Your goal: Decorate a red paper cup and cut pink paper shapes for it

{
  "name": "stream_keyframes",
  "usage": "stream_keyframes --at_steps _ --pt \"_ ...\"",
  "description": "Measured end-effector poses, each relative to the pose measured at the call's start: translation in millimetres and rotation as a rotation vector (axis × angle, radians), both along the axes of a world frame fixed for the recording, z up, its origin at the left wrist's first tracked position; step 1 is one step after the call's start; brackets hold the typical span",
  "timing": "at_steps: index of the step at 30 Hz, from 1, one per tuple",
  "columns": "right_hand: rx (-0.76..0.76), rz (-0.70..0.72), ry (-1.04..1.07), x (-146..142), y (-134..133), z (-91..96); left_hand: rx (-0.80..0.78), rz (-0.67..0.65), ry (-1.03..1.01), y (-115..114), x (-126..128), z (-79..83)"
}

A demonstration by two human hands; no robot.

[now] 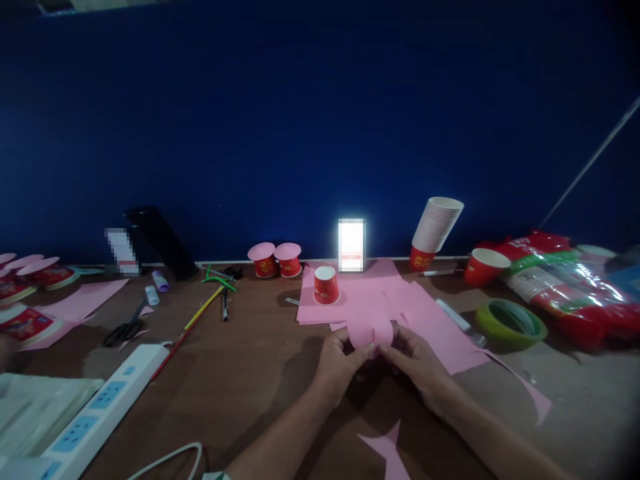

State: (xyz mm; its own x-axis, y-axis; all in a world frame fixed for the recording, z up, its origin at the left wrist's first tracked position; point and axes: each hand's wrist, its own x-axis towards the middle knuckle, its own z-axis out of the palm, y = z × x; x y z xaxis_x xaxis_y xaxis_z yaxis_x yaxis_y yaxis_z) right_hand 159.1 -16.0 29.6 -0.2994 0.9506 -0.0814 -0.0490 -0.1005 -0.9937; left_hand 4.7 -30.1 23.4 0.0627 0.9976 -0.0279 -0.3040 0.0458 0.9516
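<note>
Both my hands meet at the table's middle and pinch a round pink paper piece [371, 331]. My left hand [340, 363] grips its left lower edge with fingers closed. My right hand [417, 360] holds its right edge, fingers curled. Whether a cup sits under the pink circle I cannot tell. Just beyond lie several pink paper sheets [425, 310] with an upside-down red paper cup [326, 285] standing on them. A pink paper offcut [387, 450] lies near my forearms.
Two red cups with pink lids [275, 259] stand at the back by a bright phone screen [351, 245]. A leaning cup stack [434, 230], a red cup on its side [483, 267], a green tape roll [510, 323] and bagged cups [560, 287] sit right. Scissors [125, 328], sticks [200, 313] and a power strip [95, 413] lie left.
</note>
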Motion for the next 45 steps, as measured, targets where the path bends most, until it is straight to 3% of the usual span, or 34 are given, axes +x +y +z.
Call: stream_keyframes --at_steps 25,29,34,45 --pt "-0.035 -0.006 0.046 -4.4 -2.5 3.4 -0.046 0.009 -0.095 1.4 0.0 -3.9" --pt "-0.128 -0.022 0.109 -5.5 -4.7 5.7 -0.059 0.011 -0.168 3.7 -0.4 -5.4" --pt "-0.261 -0.139 0.172 -6.0 -6.2 5.1 -0.081 0.043 -0.164 6.5 -1.3 -9.6" --pt "-0.161 -0.055 0.135 -7.1 -6.7 10.2 -0.077 0.042 -0.15 3.6 0.6 -2.3"
